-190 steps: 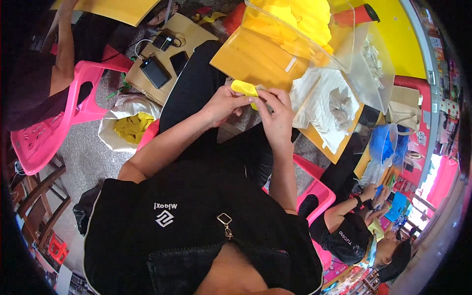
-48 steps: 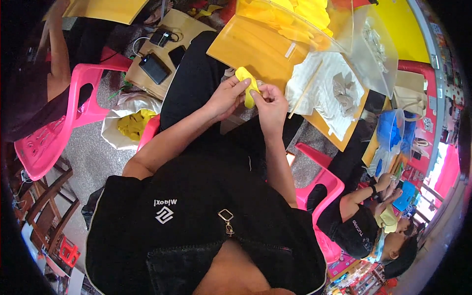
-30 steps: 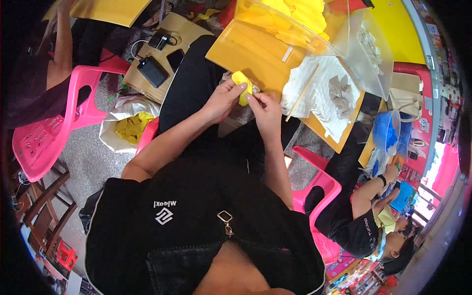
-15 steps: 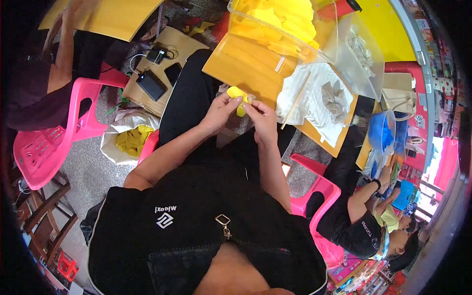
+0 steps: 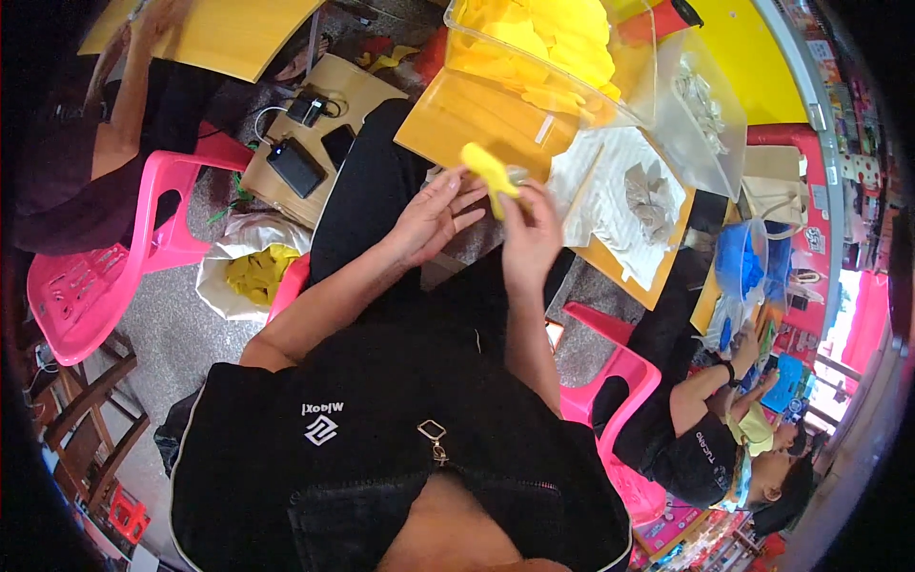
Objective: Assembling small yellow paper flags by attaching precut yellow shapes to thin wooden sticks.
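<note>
A small soft yellow piece (image 5: 488,170), petal-like in outline and pinched narrow at its middle, is between the thumb and fingers of my right hand (image 5: 532,234). I cannot make out whether it is paper, cloth or foam. Close by on the left, my left hand (image 5: 429,221) has its fingers spread and holds nothing; its fingertips come near the yellow piece. Both hands are over my lap, at the front edge of an orange-yellow board (image 5: 467,110). Many similar yellow pieces (image 5: 538,43) fill a clear plastic bin (image 5: 510,67) beyond my hands.
White cloth (image 5: 610,210) with a grey crumpled bundle (image 5: 650,198) lies right of my hands. Another clear bin (image 5: 710,133) stands behind. A power bank (image 5: 295,167) and phone (image 5: 337,143) lie on cardboard at left. A white sack (image 5: 221,286), pink chairs (image 5: 143,238) and other people surround me.
My left fingers have let go of the yellow piece and spread apart. The right hand has turned and moved slightly right, keeping the piece, which now points up and left.
</note>
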